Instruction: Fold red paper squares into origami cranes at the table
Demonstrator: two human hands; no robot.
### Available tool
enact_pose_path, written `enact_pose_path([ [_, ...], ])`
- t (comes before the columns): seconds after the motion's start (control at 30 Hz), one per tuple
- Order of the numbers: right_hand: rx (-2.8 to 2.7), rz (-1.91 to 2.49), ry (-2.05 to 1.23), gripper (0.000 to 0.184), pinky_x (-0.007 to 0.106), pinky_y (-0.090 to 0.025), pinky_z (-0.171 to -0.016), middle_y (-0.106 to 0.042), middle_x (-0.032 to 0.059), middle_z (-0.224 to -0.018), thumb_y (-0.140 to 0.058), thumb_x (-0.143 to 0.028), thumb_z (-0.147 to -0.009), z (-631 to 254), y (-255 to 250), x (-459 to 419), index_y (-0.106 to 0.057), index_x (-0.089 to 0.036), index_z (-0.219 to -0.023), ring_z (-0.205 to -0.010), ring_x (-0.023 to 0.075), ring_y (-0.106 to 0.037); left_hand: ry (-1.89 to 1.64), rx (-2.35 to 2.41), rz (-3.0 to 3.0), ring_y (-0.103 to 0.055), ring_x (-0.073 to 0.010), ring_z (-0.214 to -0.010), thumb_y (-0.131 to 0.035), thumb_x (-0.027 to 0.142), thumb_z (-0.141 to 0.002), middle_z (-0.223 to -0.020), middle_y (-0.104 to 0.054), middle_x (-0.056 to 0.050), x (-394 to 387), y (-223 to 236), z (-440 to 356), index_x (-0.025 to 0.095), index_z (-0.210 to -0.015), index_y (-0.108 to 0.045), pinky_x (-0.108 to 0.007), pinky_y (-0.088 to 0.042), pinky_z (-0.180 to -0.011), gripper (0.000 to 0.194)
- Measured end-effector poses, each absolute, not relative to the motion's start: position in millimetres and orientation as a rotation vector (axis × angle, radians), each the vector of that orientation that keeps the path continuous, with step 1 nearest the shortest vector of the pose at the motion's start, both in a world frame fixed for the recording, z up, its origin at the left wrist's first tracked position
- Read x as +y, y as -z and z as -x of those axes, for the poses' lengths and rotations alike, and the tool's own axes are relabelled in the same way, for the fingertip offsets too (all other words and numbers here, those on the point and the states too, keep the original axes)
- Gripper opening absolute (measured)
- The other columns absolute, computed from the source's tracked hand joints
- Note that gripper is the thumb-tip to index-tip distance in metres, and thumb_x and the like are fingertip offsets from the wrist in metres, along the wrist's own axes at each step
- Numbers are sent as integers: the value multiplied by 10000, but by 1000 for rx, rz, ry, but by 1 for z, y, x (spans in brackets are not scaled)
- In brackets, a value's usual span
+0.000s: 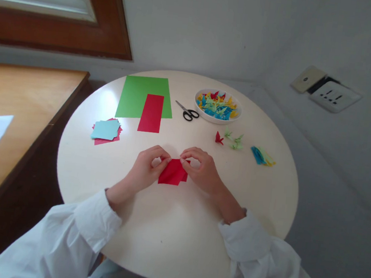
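Observation:
Between my two hands are small red paper pieces (171,173), one overlapping another, above the round white table (168,235). My left hand (149,164) pinches the upper left corner between thumb and finger. At the upper right edge, my right hand (202,167) pinches the paper the same way. Beyond them a longer red paper strip (151,113) lies partly over a large green sheet (140,91). To the left sits a stack of small light blue and red paper squares (106,130).
Black-handled scissors (188,112) lie beside a white bowl (203,113) of colourful folded paper cranes. Several loose paper cranes (237,142) and a fanned bundle of blue and yellow folded papers (262,156) rest at right. A wooden desk (33,90) stands on the left.

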State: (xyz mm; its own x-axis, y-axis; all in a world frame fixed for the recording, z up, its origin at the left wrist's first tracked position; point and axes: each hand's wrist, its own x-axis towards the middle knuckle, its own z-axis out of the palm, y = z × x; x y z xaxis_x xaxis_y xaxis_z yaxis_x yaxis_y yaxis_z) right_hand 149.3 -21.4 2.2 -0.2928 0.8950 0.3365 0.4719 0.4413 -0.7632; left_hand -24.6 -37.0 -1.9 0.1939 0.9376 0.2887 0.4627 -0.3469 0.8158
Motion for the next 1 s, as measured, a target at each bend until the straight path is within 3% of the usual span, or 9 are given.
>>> enact_pose_path([
  [0.27, -1752, 1227, -759, 59, 339, -448, -763, -665, 42, -787, -564, -222, -705, -168, -4, -12, -599, -195, -666, -781, 183, -602, -1126, 1413, -1787, -514, -117, -634, -473, 192, -771, -702, -584, -16, -37, -3, 25, 171, -683, -553, -234, -409, -586, 120],
  [0.37, -1500, 1306, -981, 108, 327, -469, -733, -671, 44, -756, -586, -275, -708, -171, -2, -8, -620, -178, -677, -753, 174, -608, -1163, 1388, -1729, -513, -116, -630, -503, 221, -779, -705, -584, -18, -36, -3, 26, 171, -686, -559, -234, -403, -577, 119],
  [0.47, -1263, 1246, -1412, 203, 306, -498, -708, -679, 66, -796, -555, -356, -769, -168, 0, -10, -633, -168, -768, -761, 163, -631, -1230, 1271, -1751, -531, -127, -660, -536, 246, -787, -729, -578, -26, -35, -1, 26, 179, -693, -575, -246, -416, -594, 122],
  [0.6, -1201, 1168, -1891, 354, 278, -504, -586, -678, 73, -722, -497, -477, -813, -161, -1, -16, -634, -151, -827, -598, 141, -619, -1330, 1147, -1818, -553, -145, -738, -569, 219, -783, -800, -567, -43, -35, 0, 27, 192, -734, -616, -275, -450, -664, 73],
  [0.67, -1254, 1123, -1997, 389, 237, -467, -503, -664, 58, -663, -481, -496, -819, -158, -3, -17, -639, -142, -796, -527, 119, -585, -1367, 1104, -1863, -557, -150, -775, -575, 202, -781, -835, -558, -46, -36, 0, 27, 198, -753, -632, -286, -460, -690, 63],
  [0.77, -1277, 1139, -1958, 288, 195, -401, -435, -639, 24, -625, -561, -417, -781, -156, -6, -18, -644, -142, -779, -485, 90, -534, -1368, 1087, -1934, -557, -152, -802, -569, 190, -786, -866, -551, -49, -37, 0, 28, 204, -767, -645, -293, -467, -703, 79],
  [0.87, -1252, 1176, -1875, 219, 195, -433, -494, -672, 29, -749, -646, -301, -709, -155, -8, -19, -647, -160, -878, -586, 102, -582, -1343, 1088, -1963, -561, -158, -835, -567, 203, -793, -888, -561, -55, -38, 2, 28, 206, -769, -646, -302, -472, -732, 82],
  [1.0, -1191, 1059, -1872, 341, 258, -499, -680, -688, 37, -881, -664, -250, -694, -155, -10, -21, -597, -199, -1024, -771, 146, -639, -1290, 1047, -1840, -555, -194, -1006, -568, 228, -802, -1040, -582, -89, -38, 3, 27, 206, -897, -632, -338, -458, -859, 117],
])
